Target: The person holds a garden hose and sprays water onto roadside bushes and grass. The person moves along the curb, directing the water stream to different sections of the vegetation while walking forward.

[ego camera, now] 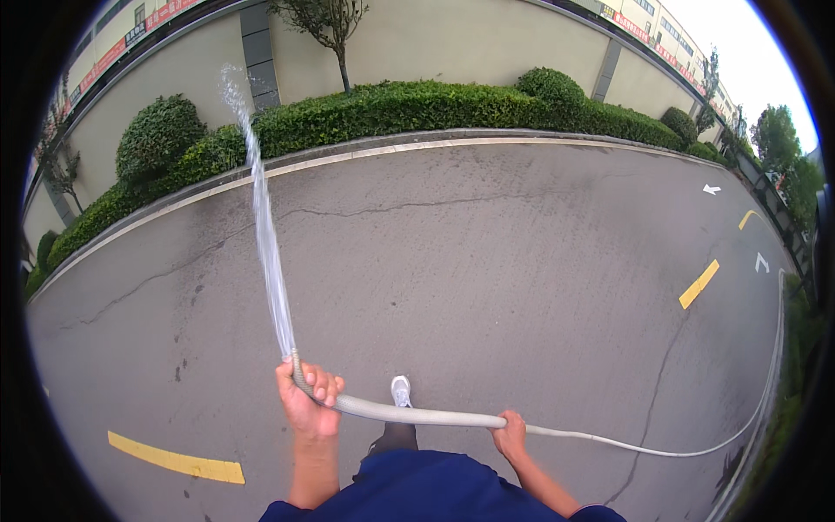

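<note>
A pale, flexible water hose runs across in front of me. My left hand grips it close to its outlet, the thumb up by the opening. My right hand is closed around the hose further back, to the right. From the outlet a jet of water shoots up and away over the road, breaking into drops before the hedge and wall. Beyond my right hand the hose trails over the asphalt to the far right edge. One white shoe shows beneath the hose.
Grey asphalt with cracks and yellow lane dashes lies all around. A stone kerb borders a clipped green hedge. Behind it stand a small tree and a beige wall. Another hedge edges the road at right.
</note>
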Tool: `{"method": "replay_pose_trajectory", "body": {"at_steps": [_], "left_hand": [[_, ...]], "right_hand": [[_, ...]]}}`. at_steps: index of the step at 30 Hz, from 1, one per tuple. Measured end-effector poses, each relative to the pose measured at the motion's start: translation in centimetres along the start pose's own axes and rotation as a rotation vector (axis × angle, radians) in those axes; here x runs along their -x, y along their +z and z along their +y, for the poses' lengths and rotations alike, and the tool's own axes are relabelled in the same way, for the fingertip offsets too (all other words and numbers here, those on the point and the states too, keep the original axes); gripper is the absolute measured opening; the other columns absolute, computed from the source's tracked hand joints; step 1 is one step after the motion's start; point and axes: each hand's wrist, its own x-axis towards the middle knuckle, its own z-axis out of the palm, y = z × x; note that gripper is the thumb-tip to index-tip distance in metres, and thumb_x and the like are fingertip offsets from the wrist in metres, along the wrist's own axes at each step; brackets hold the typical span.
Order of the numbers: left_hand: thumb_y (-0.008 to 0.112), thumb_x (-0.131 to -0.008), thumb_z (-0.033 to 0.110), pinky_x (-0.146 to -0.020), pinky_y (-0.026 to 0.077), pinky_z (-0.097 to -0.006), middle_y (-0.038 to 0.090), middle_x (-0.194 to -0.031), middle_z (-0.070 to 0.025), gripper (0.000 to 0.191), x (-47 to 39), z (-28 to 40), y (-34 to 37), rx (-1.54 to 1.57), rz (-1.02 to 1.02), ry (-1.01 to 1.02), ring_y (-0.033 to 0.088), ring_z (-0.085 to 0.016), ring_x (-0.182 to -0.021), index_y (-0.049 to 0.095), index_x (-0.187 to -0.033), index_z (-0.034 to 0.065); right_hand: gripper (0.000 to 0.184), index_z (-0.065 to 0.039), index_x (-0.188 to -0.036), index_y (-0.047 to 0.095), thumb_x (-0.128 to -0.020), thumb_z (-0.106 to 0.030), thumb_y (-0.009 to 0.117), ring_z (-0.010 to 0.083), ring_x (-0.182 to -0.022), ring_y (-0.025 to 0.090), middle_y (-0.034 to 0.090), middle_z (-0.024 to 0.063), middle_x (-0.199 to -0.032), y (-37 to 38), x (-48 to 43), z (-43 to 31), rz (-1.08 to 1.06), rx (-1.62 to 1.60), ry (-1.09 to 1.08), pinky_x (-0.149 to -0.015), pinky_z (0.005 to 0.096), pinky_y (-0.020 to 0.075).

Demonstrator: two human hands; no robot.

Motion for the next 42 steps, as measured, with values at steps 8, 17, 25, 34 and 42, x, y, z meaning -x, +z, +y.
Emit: {"method": "replay_pose_trajectory", "body": {"at_steps": [8,17,25,34,42], "left_hand": [[0.043,-0.094,0.038,-0.048,0.038,-0.0339,0.042,-0.044,-0.0026,0.043,-24.3,-10.2,7.2,-0.025,-0.029,-0.319,0.038,-0.017,-0.035,0.045,-0.059,0.0129],[0.042,-0.093,0.040,-0.051,0.040,-0.0352,0.042,-0.044,-0.0042,0.044,-45.8,-18.7,13.6,-0.102,0.041,-0.430,0.038,-0.019,-0.036,0.046,-0.059,0.0121],[0.047,-0.091,0.040,-0.054,0.040,-0.0367,0.040,-0.048,-0.0039,0.042,-62.9,-28.1,23.8,-0.172,0.074,-0.348,0.037,-0.019,-0.040,0.044,-0.061,0.0111],[0.047,-0.092,0.038,-0.046,0.036,-0.0323,0.038,-0.048,0.0004,0.040,-83.4,-36.7,37.7,-0.134,0.102,-0.249,0.034,-0.014,-0.036,0.041,-0.061,0.0135],[0.048,-0.094,0.036,-0.043,0.034,-0.0271,0.036,-0.047,0.0033,0.038,-103.5,-47.5,44.4,-0.185,0.028,-0.358,0.032,-0.010,-0.035,0.042,-0.063,0.0161]], "right_hand": [[0.027,-0.003,-0.077,0.067,-0.067,-0.025,0.081,0.0405,-0.084,0.062,0.067,0.0205,-0.083,4.2,-14.6,1.0,-0.033,-0.022,0.326,-0.074,0.0490,0.0485],[0.029,-0.003,-0.079,0.069,-0.067,-0.027,0.080,0.0412,-0.083,0.064,0.067,0.0218,-0.082,7.6,-34.5,-0.9,-0.041,0.021,0.460,-0.075,0.0481,0.0499],[0.030,-0.005,-0.081,0.068,-0.067,-0.029,0.078,0.0406,-0.088,0.061,0.067,0.0208,-0.085,10.1,-60.3,1.6,-0.099,0.045,0.404,-0.080,0.0490,0.0448],[0.021,-0.005,-0.077,0.068,-0.067,-0.023,0.073,0.0417,-0.085,0.060,0.065,0.0203,-0.078,4.3,-90.4,-2.8,-0.050,0.118,0.255,-0.077,0.0504,0.0446],[0.021,-0.005,-0.076,0.067,-0.069,-0.024,0.072,0.0420,-0.084,0.061,0.065,0.0211,-0.077,7.4,-106.2,-1.5,0.055,0.115,0.334,-0.075,0.0528,0.0464]]}}
